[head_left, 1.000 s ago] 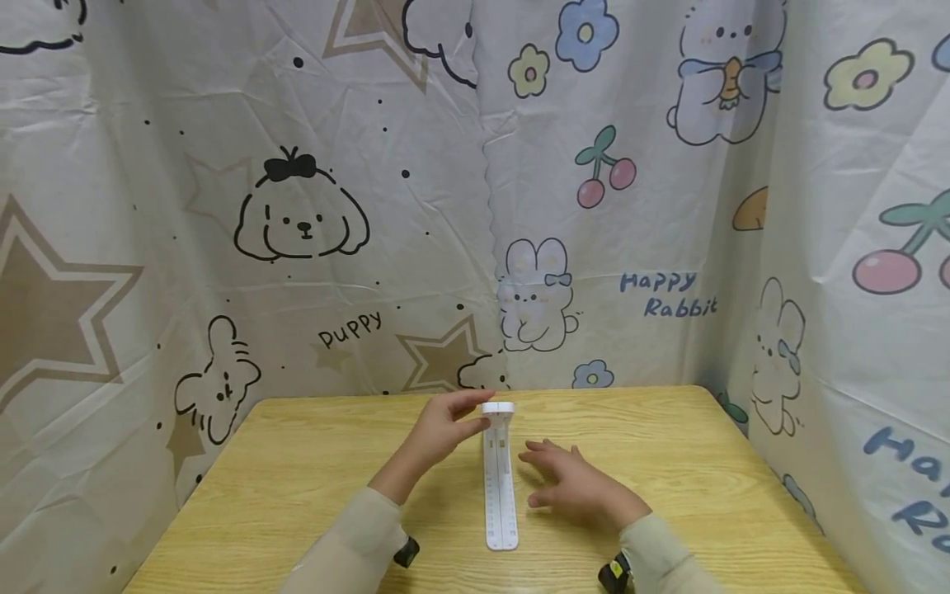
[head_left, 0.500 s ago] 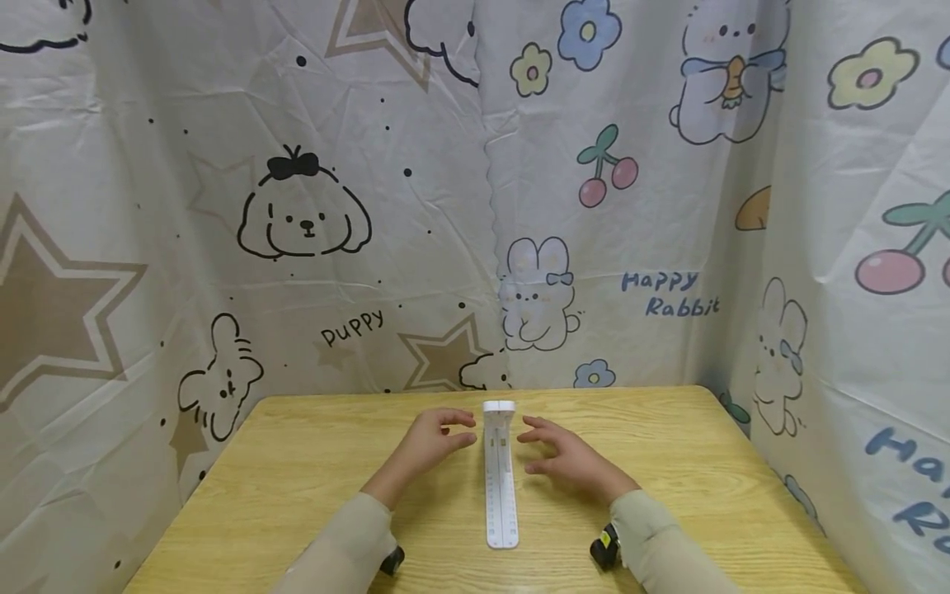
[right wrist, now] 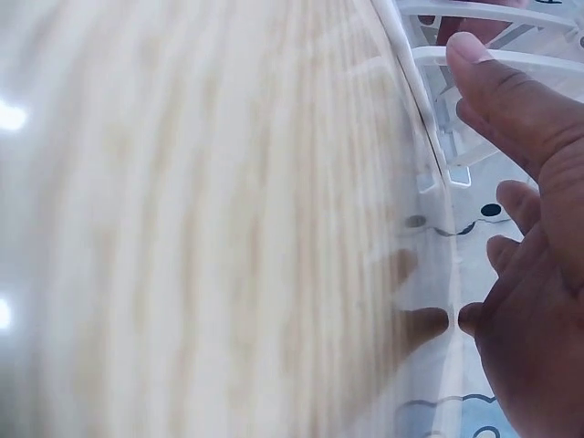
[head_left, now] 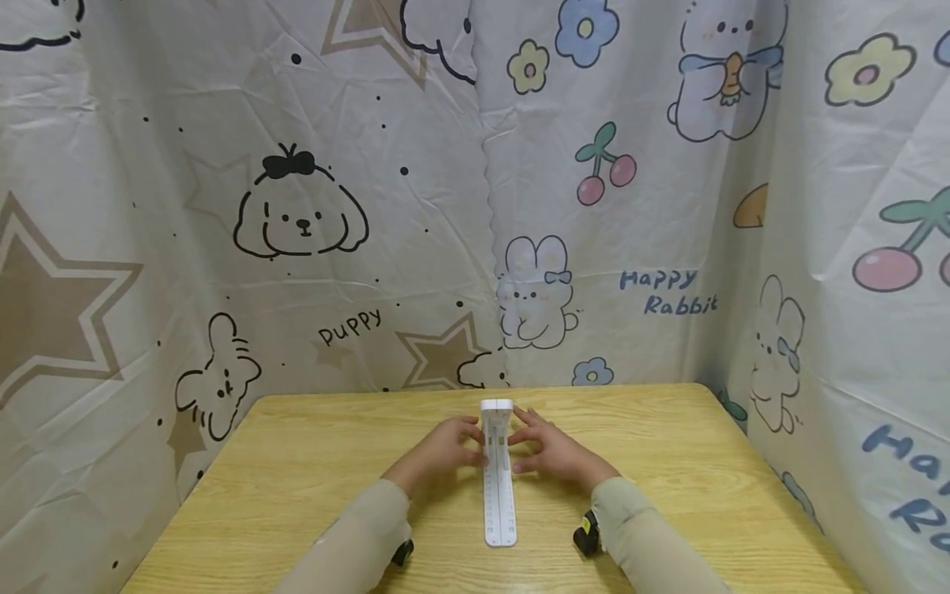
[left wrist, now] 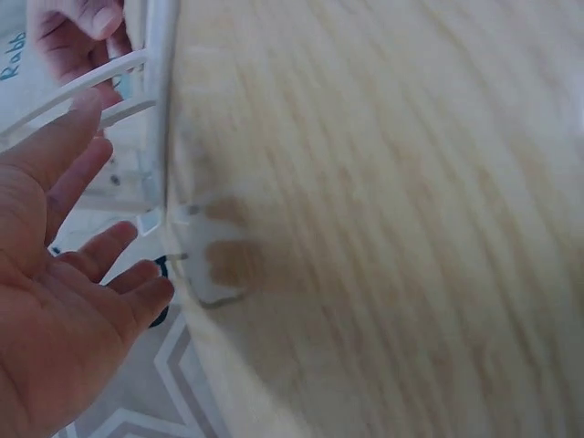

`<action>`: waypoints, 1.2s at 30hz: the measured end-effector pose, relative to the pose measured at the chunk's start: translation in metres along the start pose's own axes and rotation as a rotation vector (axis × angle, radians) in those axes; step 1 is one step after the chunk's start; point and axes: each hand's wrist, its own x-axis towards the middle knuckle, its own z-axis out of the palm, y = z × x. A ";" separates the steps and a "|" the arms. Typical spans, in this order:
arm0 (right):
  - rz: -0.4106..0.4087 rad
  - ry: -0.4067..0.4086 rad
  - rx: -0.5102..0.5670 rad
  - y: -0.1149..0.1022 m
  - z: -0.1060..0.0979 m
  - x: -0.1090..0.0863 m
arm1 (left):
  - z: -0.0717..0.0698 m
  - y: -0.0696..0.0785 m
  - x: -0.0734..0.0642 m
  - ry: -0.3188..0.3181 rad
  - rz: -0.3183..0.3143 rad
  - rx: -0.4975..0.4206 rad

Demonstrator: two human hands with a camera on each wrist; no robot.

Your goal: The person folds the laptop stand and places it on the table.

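Note:
A narrow white plastic stand, with fine marks along both edges of its long strip, lies lengthwise at mid-table. Its far end rises into a short block. On the left side, my left hand has its fingertips right at the stand. From the right, my right hand faces it, fingers spread and loosely bent. Thin curved white bars of the stand show in the left wrist view, with the left thumb overlapping one. In the right wrist view, the right thumb overlaps a similar bar. Neither hand's fingers wrap round the stand.
The wood-grain table carries the stand and both forearms. A printed curtain with cartoon animals, stars and flowers hangs close behind the table and along both sides. Dark wrist cameras sit under the sleeve cuffs.
The left hand drew back from the stand's raised far end, then came in lower along its side. The right hand moved left and slightly away, up to the stand. The stand stays put.

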 end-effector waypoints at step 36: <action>-0.044 -0.036 -0.008 -0.006 0.007 0.013 | 0.012 -0.011 0.011 -0.065 0.082 0.089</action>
